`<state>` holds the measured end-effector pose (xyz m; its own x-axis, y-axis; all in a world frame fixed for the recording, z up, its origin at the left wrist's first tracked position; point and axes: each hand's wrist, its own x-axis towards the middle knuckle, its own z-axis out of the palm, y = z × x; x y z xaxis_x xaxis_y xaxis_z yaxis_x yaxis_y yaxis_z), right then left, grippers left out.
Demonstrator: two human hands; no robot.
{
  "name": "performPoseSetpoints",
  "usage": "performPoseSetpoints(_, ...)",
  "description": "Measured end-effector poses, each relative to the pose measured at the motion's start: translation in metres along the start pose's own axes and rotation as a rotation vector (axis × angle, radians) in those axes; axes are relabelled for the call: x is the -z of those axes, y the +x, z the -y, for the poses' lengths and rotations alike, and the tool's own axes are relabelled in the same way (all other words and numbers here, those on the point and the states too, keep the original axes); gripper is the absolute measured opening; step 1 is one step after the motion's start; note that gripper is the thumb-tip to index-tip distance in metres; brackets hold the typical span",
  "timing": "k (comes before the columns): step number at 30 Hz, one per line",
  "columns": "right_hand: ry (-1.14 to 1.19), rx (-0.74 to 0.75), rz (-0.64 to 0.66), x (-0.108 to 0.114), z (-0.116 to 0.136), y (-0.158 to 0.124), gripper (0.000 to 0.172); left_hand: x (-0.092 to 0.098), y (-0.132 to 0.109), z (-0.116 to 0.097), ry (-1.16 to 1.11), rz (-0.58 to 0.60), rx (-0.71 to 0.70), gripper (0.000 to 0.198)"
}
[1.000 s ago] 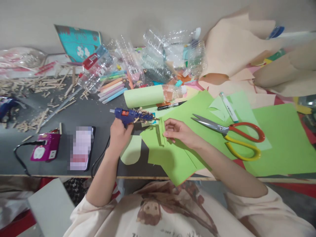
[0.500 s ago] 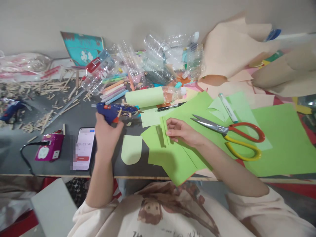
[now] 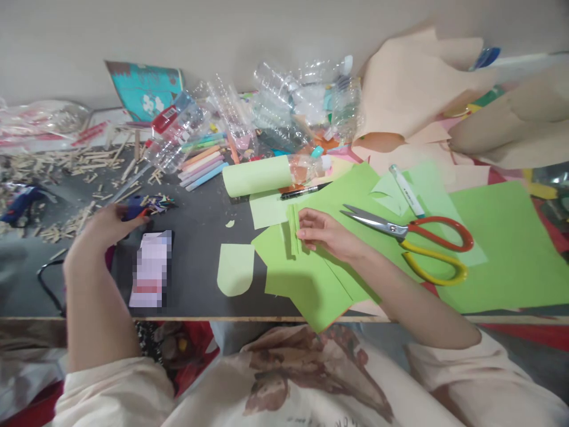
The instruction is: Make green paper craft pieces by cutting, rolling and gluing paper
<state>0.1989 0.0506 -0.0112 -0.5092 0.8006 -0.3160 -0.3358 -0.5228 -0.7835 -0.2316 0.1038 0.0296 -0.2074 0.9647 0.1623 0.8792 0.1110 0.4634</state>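
Observation:
My left hand (image 3: 95, 228) is at the left of the table, closed around a blue hot glue gun (image 3: 149, 205) with wood bits about its nozzle; the grip is partly hidden. My right hand (image 3: 323, 233) pinches a narrow folded strip of green paper (image 3: 293, 228) between thumb and fingers, just above green sheets (image 3: 306, 279). A pale green paper piece with a rounded end (image 3: 236, 270) lies left of the strip. Behind it rests a plastic bottle wrapped in pale green paper (image 3: 258, 176). Scissors with red and yellow handles (image 3: 395, 228) lie right of my right hand.
A phone (image 3: 151, 270) lies near the front edge. Sticks (image 3: 84, 160) and another blue glue gun (image 3: 22, 204) are at left. Clear bottles (image 3: 284, 101) and beige paper (image 3: 413, 89) crowd the back. A pen (image 3: 304, 191) and a marker (image 3: 406, 191) lie mid-table.
My left hand has carried the glue gun left and lower, from beside the wrapped bottle to behind the phone. My right hand stays nearly in place with the green strip.

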Motion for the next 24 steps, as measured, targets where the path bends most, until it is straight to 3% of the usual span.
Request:
performPoseSetpoints(2, 0.007, 0.012, -0.037, 0.0, 0.001, 0.0, 0.034, 0.004, -0.011, -0.031, 0.215, -0.116, 0.125, 0.042)
performPoseSetpoints(4, 0.008, 0.022, -0.067, 0.001, 0.001, 0.001, 0.035, 0.003, -0.029, -0.072, 0.195, -0.107, 0.098, 0.029)
performPoseSetpoints(7, 0.011, 0.048, -0.105, 0.002, 0.0, 0.001, 0.036, -0.019, -0.063, -0.134, -0.081, 0.161, -0.053, 0.03)
performPoseSetpoints(11, 0.006, 0.078, -0.161, 0.002, -0.001, 0.001, 0.033, -0.077, -0.101, -0.189, -0.393, 0.516, -0.268, 0.036)
performPoseSetpoints(13, 0.009, 0.085, -0.177, 0.001, -0.001, 0.001, 0.032, -0.102, -0.111, -0.202, -0.488, 0.573, -0.298, 0.044)
performPoseSetpoints(16, 0.022, 0.096, -0.207, 0.0, -0.002, 0.001, 0.033, -0.126, -0.117, -0.205, -0.645, 0.518, -0.321, 0.048)
performPoseSetpoints(20, 0.027, 0.099, -0.253, -0.001, -0.003, 0.002, 0.036, -0.139, -0.118, -0.198, -0.756, 0.497, -0.38, 0.049)
performPoseSetpoints(24, 0.007, 0.112, -0.253, -0.001, -0.005, 0.003, 0.035, -0.146, -0.123, -0.192, -0.803, 0.466, -0.338, 0.05)
